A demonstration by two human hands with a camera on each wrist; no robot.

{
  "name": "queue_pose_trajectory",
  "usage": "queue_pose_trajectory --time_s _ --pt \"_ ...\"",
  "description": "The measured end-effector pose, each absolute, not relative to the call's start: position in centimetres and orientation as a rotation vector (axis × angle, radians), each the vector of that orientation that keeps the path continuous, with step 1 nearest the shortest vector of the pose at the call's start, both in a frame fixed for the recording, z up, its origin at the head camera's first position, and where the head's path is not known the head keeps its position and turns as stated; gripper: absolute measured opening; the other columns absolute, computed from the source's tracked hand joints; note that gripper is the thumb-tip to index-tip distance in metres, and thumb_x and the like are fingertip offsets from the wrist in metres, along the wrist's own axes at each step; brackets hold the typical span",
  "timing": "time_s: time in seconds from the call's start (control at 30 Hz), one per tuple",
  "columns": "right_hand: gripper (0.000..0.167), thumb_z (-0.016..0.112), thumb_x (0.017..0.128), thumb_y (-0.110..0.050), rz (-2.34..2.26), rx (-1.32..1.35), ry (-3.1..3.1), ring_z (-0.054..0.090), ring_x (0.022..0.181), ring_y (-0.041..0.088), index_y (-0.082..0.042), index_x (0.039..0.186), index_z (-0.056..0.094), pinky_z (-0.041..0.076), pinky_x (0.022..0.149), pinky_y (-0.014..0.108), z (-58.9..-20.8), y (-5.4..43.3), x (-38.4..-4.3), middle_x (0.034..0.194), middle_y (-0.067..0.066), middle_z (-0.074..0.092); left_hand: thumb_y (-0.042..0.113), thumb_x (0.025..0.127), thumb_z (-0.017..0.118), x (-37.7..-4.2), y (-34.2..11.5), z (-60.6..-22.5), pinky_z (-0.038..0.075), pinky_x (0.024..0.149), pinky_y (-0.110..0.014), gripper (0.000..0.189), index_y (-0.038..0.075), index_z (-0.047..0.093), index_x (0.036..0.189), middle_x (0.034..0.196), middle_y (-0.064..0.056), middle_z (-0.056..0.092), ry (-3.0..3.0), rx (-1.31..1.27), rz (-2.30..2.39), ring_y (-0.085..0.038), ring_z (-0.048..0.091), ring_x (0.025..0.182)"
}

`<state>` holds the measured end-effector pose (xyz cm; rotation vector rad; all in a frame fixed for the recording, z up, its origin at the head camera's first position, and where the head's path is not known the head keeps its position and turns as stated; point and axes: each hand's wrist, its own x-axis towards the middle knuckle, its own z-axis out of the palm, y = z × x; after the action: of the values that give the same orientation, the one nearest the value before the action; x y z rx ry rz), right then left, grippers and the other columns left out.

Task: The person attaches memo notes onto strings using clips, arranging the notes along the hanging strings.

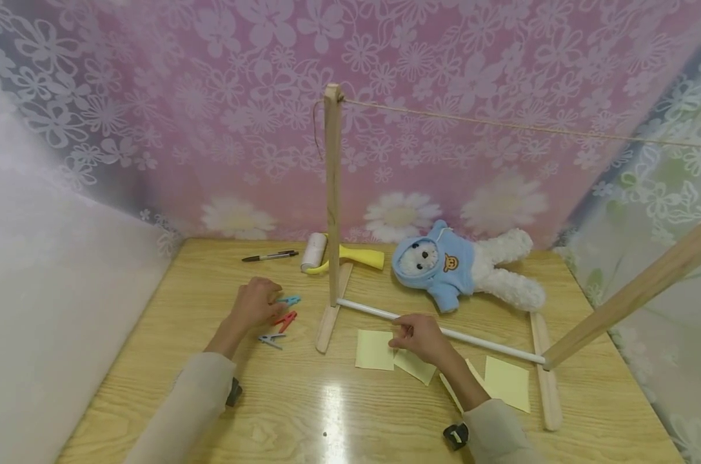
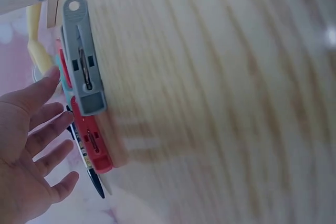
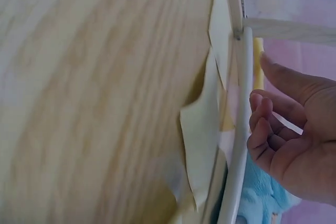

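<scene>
My left hand [image 1: 256, 301] reaches over the table with its fingertips right at a blue clothespin [image 1: 289, 300]. A red clothespin [image 1: 286, 320] and a grey clothespin [image 1: 271, 339] lie just below it. In the left wrist view its fingers [image 2: 52, 129] are spread and relaxed, with the grey clothespin nearest the camera. My right hand [image 1: 422, 338], fingers loosely bent and holding nothing, hovers by a white rod [image 1: 478, 338]. Under and beside it lie several yellow paper squares, among them a left square [image 1: 375, 350] and a right square [image 1: 507, 383]; my forearm partly hides one.
A wooden frame has a left post [image 1: 333, 193], a slanted right post [image 1: 634, 290] and a string [image 1: 501, 124] above. Behind it lie a white plush toy [image 1: 495, 270] in a blue hoodie, a yellow-handled lint roller [image 1: 313, 251] and pens [image 1: 270, 256].
</scene>
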<state>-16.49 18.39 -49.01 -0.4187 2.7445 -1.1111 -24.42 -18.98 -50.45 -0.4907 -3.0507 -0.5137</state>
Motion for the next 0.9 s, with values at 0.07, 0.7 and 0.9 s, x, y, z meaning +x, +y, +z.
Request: queue_pose_trajectory --time_s 0.07,0.7,0.9 --pt "0.045 0.078 0.075 -0.01 -1.113 -0.422 2.728 0.048 0.058 0.007 0.007 0.114 0.064 0.041 0.051 0.02 -49.3 17.9 -16.5 0.07 0.001 0.06 0.033 0.082 0.073 -24.5 -19.0 -50.7 0.042 0.089 -0.062 0.035 0.008 0.071 0.107 0.11 -0.011 0.069 -3.054 -0.487 -0.524 -0.036 0.056 0.109" --pt "0.033 0.083 0.067 -0.001 -0.927 -0.286 2.711 0.045 0.061 0.015 -0.001 0.092 0.062 0.042 0.059 0.028 -49.8 15.4 -16.4 0.069 0.003 0.051 0.025 0.084 0.071 -24.2 -18.5 -51.1 0.04 0.089 -0.057 0.028 0.005 0.068 0.104 0.098 -0.009 0.066 -3.102 -0.415 -0.577 -0.029 0.053 0.097" --pt "0.036 0.079 0.067 0.004 -0.935 -0.336 2.717 0.044 0.064 0.015 0.0 0.098 0.061 0.04 0.059 0.029 -49.9 15.1 -16.4 0.074 0.006 0.052 0.025 0.085 0.07 -24.2 -18.5 -50.8 0.039 0.089 -0.058 0.026 0.005 0.068 0.102 0.098 -0.01 0.066 -3.098 -0.41 -0.573 -0.03 0.054 0.098"
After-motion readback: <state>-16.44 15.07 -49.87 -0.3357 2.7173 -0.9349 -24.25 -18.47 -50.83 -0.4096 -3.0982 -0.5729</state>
